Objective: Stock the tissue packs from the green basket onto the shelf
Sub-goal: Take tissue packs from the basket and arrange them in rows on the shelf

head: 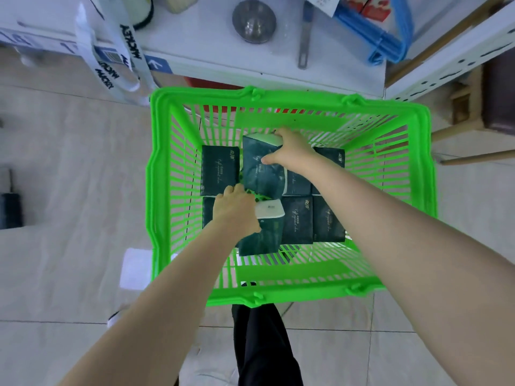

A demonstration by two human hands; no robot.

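The green basket (278,288) stands on the floor below me, with several dark green tissue packs lying flat on its bottom. My right hand (289,147) grips one tissue pack (260,168), tilted and lifted above the others near the basket's far side. My left hand (235,211) closes on another tissue pack (264,235), tipped up with its white end showing, at the near left of the pile. More packs lie flat at the left (219,169) and right (327,221). The white shelf (211,45) is just beyond the basket.
On the shelf sit a steel bowl (254,20), a metal utensil (305,37), blue hangers (387,43) and a white strap printed with lettering (111,59). A perforated white shelf post (451,62) rises at the right, wooden furniture behind it. My dark trouser leg (264,344) is under the basket.
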